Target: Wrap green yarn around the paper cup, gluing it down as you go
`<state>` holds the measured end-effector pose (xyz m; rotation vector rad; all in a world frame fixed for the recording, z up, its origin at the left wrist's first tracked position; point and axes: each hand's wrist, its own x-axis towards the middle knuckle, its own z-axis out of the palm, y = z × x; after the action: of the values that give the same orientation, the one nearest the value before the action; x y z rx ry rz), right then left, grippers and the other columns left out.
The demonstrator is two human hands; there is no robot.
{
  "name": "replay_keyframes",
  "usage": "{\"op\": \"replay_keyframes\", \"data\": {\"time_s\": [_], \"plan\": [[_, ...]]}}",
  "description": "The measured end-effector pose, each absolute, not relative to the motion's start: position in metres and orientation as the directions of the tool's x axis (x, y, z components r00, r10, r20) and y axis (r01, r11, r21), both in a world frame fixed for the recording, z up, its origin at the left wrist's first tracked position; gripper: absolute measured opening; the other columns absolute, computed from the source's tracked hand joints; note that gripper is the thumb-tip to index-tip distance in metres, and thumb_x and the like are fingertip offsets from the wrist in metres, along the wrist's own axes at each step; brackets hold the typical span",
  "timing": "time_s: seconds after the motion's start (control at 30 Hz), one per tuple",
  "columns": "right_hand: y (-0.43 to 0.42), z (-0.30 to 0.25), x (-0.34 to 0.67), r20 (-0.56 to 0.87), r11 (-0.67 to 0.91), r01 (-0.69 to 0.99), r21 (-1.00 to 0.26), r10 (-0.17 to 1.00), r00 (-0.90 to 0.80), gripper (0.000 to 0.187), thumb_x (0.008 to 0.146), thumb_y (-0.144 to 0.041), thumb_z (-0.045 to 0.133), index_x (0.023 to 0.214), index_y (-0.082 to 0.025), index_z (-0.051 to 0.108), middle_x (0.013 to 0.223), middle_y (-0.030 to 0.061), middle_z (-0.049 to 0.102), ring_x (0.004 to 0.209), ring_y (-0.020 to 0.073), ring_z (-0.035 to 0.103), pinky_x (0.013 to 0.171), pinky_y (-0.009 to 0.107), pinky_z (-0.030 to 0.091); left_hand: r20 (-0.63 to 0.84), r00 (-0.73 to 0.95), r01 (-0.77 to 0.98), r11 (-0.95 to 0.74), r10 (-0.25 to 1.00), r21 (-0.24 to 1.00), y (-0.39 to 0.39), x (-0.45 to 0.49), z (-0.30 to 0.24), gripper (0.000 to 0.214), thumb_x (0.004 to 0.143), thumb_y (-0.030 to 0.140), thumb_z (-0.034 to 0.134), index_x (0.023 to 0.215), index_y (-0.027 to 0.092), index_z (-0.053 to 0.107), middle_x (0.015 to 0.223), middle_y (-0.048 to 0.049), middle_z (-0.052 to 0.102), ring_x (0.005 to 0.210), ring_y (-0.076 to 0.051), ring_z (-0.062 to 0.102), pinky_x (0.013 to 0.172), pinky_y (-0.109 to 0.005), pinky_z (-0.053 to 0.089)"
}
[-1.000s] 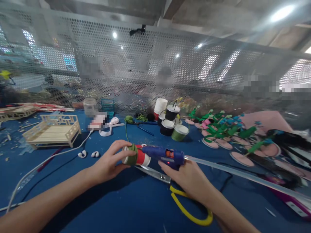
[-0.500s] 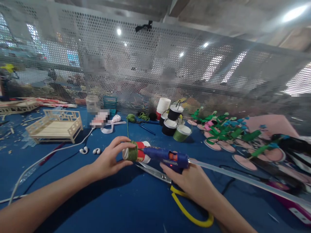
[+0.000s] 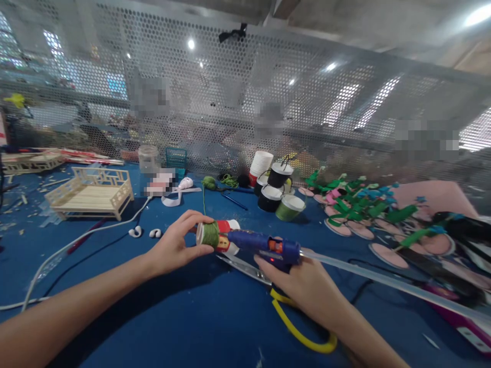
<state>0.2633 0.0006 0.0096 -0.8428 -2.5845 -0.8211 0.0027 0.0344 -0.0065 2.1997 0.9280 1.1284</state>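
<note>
My left hand [image 3: 176, 245] grips a paper cup [image 3: 215, 235] lying on its side, partly wound with green yarn, red and white at its far end. A strand runs from it back to a green yarn ball [image 3: 209, 182]. My right hand [image 3: 303, 283] holds a blue glue gun [image 3: 264, 244] with its nozzle against the cup. A clear glue stick [image 3: 368, 276] sticks out of the gun's back toward the right. Scissors with yellow handles [image 3: 291, 322] lie on the blue table [image 3: 192, 327] under the gun.
Wrapped cups [image 3: 276, 194] and a white cup stack [image 3: 261, 163] stand behind. Green and pink paper flowers [image 3: 356, 209] spread at right. A small wooden model bed [image 3: 92, 191], a jar [image 3: 148, 158], a white cable [image 3: 76, 240] and earbuds [image 3: 144, 232] lie at left. A perforated metal screen [image 3: 230, 102] closes the back.
My left hand has turned the cup slightly, so its green-wound end faces me more. The glue gun stays against it. The view has shifted a little.
</note>
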Motion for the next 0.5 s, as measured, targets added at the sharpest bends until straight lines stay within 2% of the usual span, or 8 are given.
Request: {"op": "replay_keyframes", "data": {"time_s": [0.1,0.23,0.4,0.5], "plan": [[-0.001,0.011,0.26,0.436,0.644,0.598,0.478,0.417,-0.798,0.047,0.065,0.003,0.042,0.093,-0.024,0.07,0.064,0.0081,0.069,0.052,0.0236,0.061,0.047,0.031,0.044,0.487,0.413,0.339,-0.626,0.77,0.702,0.034,0.003,-0.007,0.035,0.075,0.027,0.063,0.107,0.02,0.05,0.103,-0.0067,0.048,0.097,-0.02,0.051,0.081,-0.035,0.049],[-0.004,0.008,0.257,0.473,0.658,0.626,0.419,0.43,-0.769,0.043,0.067,0.002,0.044,0.091,-0.023,0.069,0.07,0.0092,0.07,0.06,0.0265,0.063,0.053,0.036,0.048,0.484,0.411,0.337,-0.622,0.773,0.707,0.035,0.003,-0.007,0.035,0.075,0.027,0.063,0.107,0.02,0.05,0.103,-0.0066,0.048,0.098,-0.02,0.051,0.082,-0.035,0.049],[-0.004,0.013,0.254,0.438,0.613,0.62,0.49,0.442,-0.783,0.048,0.062,0.004,0.041,0.09,-0.023,0.07,0.064,0.0075,0.069,0.049,0.0224,0.06,0.046,0.031,0.045,0.486,0.411,0.359,-0.627,0.771,0.691,0.035,0.003,-0.007,0.035,0.076,0.026,0.062,0.107,0.02,0.05,0.103,-0.0065,0.049,0.097,-0.019,0.051,0.08,-0.034,0.049],[-0.003,0.019,0.254,0.41,0.611,0.594,0.522,0.431,-0.804,0.047,0.062,0.003,0.038,0.086,-0.022,0.071,0.062,0.0085,0.069,0.049,0.024,0.062,0.043,0.03,0.044,0.491,0.415,0.362,-0.634,0.766,0.684,0.034,0.003,-0.007,0.034,0.076,0.026,0.062,0.107,0.019,0.049,0.103,-0.0068,0.049,0.096,-0.019,0.051,0.08,-0.034,0.05]]}}
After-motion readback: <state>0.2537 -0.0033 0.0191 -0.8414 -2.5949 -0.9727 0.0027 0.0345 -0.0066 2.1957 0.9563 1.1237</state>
